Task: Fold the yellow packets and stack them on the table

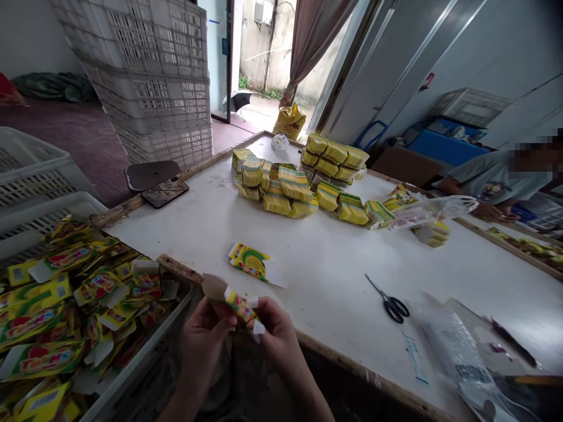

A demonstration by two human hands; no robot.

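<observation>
Just over the near table edge, my left hand [207,328] and my right hand [277,331] grip a small yellow printed carton [241,307] between them. White end flaps stick out on its right side, near my right fingers. A brownish-grey panel stands up at the left, by my left fingers. Beyond my hands, another yellow carton [250,262] lies flat on the white table [325,264]. To my left, a white crate [145,349] is filled with many yellow cartons [48,308], several with open flaps.
Bundled flat cartons [285,187] are stacked at the table's far side. Scissors [389,302] and clear plastic packaging [457,346] lie to the right. A phone [165,192] rests by the left edge, near a brown stool [149,174]. Another person [492,181] sits at the far right.
</observation>
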